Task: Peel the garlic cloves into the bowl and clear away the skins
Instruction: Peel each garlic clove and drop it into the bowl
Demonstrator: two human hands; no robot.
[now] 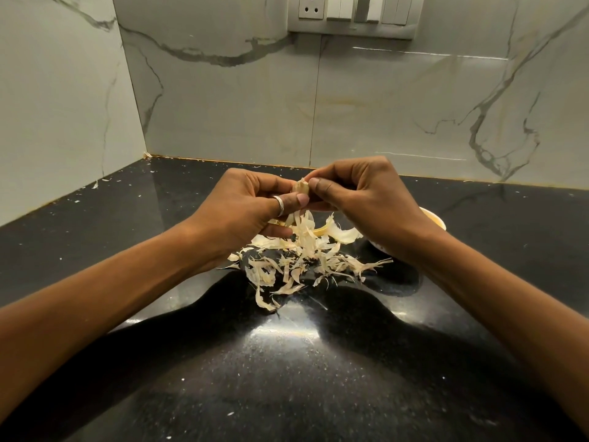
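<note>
both hands were raised together above the black worktop (pixel 287 362). the left hand (pixel 251 202), with a silver ring (pixel 279 205) on its thumb, and the right hand (pixel 363 199) both pinched one garlic clove (pixel 301 187) between thumb and fingers. under them a heap of pale garlic skins (pixel 299 253) lay on the worktop. the bowl (pixel 433 218), yellow inside, stood just beside the heap, mostly hidden behind the right wrist. a switch panel (pixel 350 14) with a socket sat on the marble wall.
</note>
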